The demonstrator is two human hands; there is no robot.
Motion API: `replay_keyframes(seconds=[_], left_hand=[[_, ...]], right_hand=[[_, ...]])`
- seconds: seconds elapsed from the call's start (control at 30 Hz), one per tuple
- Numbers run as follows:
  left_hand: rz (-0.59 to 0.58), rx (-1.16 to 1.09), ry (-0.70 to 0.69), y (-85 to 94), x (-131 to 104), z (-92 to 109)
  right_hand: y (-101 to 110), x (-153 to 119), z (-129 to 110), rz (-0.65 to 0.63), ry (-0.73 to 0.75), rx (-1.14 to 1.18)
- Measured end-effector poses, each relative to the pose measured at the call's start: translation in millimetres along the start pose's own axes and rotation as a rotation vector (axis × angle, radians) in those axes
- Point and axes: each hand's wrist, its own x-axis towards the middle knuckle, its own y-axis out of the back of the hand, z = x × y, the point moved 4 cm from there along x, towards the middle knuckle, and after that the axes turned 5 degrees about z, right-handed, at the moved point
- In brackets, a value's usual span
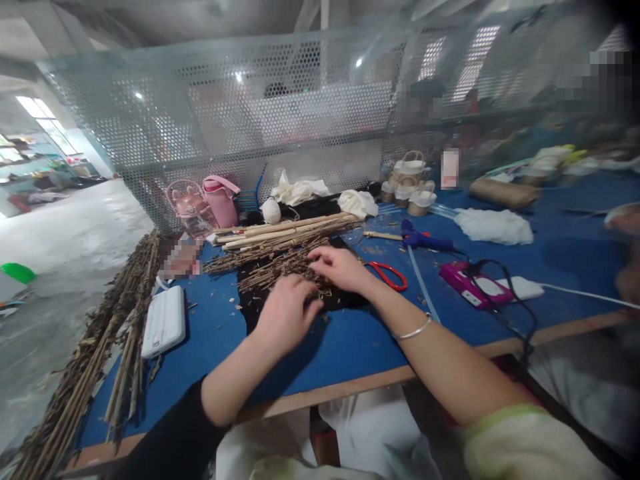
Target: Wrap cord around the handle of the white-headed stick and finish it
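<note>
My left hand (286, 312) is over a black cloth (245, 310), its fingers curled and its thumb below them. Dark bits of dry plant show between finger and thumb. Close beside it, my right hand (343, 268) pinches at the near end of the dry twigs (273, 275), fingertips bent down onto them. How much each hand grips is partly hidden by the fingers. Behind the twigs lie pale peeled sticks (290, 231). Red-handled scissors (389, 275) rest just right of my right wrist.
On the blue table (345, 347) lie a blue glue gun (425, 239), a purple box (470, 285) with cables and a white power bank (164, 321). Long dry stalks (107, 313) cover the left edge. A pink bag (220, 203) and small baskets (415, 193) stand behind. Another person's hand (625, 220) is at right.
</note>
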Motion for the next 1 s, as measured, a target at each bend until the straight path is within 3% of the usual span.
replay_keyframes(seconds=[0.07,0.13,0.23,0.3,0.5,0.67,0.8,1.0], left_hand=[[0.106,0.219,-0.02,-2.5,28,-15],[0.069,0.337,-0.021,-11.4,48,-28],[-0.032,0.442,0.003,-22.3,58,-43],[-0.013,0.477,0.051,-21.9,56,-52],[0.001,0.449,0.142,-20.3,45,-73],[0.084,0.488,0.105,-13.4,38,-60],[-0.065,0.405,0.101,-13.6,28,-51],[-0.04,0.358,0.236,-9.0,22,-61]], right_hand=[[26,-1,14,0.188,-0.116,-0.107],[46,-5,31,0.284,-0.267,-0.336],[55,-12,53,0.138,-0.445,-0.6],[52,-14,60,0.04,-0.473,-0.64],[48,-12,60,-0.008,-0.468,-0.648],[60,-23,66,-0.023,-0.553,-0.7],[60,-33,73,-0.087,-0.582,-0.683],[66,-35,74,0.103,-0.634,-0.58]])
